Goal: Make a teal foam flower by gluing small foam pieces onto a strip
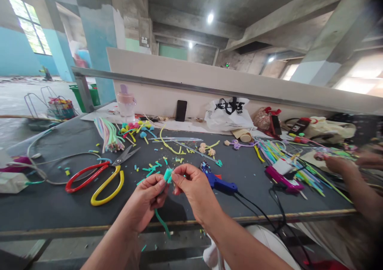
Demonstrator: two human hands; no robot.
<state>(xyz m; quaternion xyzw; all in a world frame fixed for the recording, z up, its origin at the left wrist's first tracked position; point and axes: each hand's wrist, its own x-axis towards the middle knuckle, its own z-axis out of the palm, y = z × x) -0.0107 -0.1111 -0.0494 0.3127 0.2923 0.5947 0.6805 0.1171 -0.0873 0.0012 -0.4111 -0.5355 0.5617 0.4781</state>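
Near the table's front edge, my left hand pinches a small turquoise fuzzy piece, from which a strip hangs below the fingers. My right hand meets it from the other side, its thumb and fingertips closed on the same piece. Short cut turquoise bits lie just behind my hands. To the right rests a blue glue gun with a black cable. Scissors with one red and one yellow handle lie open at the left.
Bundled pastel stems lie at the back left by a bottle. A phone and a white bag stand along the back panel. At right are a magenta glue gun, loose stems and another person's hands.
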